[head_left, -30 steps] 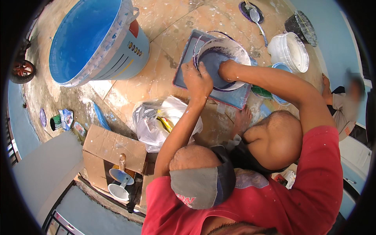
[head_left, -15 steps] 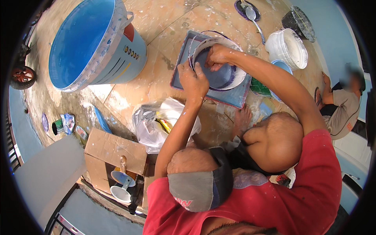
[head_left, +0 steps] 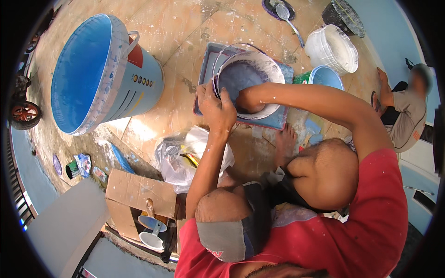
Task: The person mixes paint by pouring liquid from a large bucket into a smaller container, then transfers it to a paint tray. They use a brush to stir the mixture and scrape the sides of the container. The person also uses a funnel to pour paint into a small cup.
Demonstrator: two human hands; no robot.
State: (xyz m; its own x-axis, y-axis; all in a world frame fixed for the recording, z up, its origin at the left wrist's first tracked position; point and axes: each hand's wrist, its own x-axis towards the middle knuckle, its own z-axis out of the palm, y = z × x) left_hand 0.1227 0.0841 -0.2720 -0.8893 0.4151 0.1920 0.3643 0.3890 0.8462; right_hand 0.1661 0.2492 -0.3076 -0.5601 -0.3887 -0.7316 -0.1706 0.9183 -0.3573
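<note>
A small white bucket [head_left: 270, 75] smeared with purple, a wire handle over it and grey-blue liquid inside, stands in a paint-stained plastic tray [head_left: 282, 121]. My left hand [head_left: 216, 105] is closed on the bucket's near-left rim, fingers at the wall and handle. My right hand [head_left: 250, 99] reaches into the bucket's lower left part; its fingers are curled low inside, partly hidden, and what they hold, if anything, cannot be made out. Just right of the tray are a green can [head_left: 302, 78] and a light blue container [head_left: 330, 81].
A big blue bucket [head_left: 147, 83] stands left. Around me lie a plastic bag [head_left: 169, 164], cardboard box [head_left: 139, 187], white tub [head_left: 317, 51] and spoon [head_left: 292, 28] on a dark lid. Another person [head_left: 405, 120] sits at right. A wheel [head_left: 25, 115] shows far left.
My right hand went up toward the back of the bucket half a second ago and is now lower, at its near-left side. My left hand stays on the rim. The view has shifted slightly.
</note>
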